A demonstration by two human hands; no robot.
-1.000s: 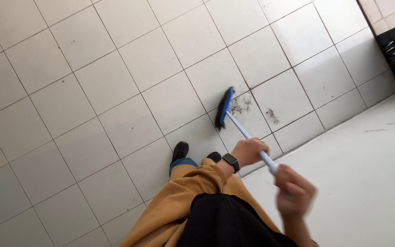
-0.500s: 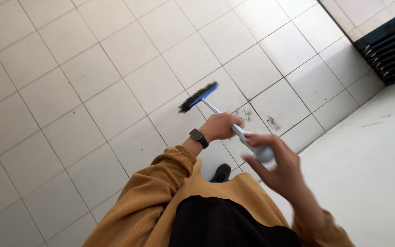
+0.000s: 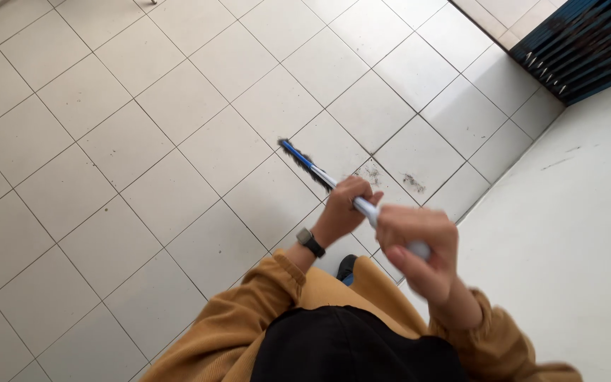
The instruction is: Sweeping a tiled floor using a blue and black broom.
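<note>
While both hands, left hand [image 3: 344, 205] and right hand [image 3: 415, 247], grip it, the broom [image 3: 312, 166] slants forward.

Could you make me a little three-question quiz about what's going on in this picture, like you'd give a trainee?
1. True or false: both hands hold the broom handle.
2. Which hand has its grip nearer the brush head: the left hand or the right hand?
3. Multiple choice: the dark dust patches on the tiled floor lie A) beside the white wall, B) under the blue grille, C) on the mustard sleeve.

Key: 1 true; 2 left hand, the one wearing the black wristwatch; 3 A.
</note>
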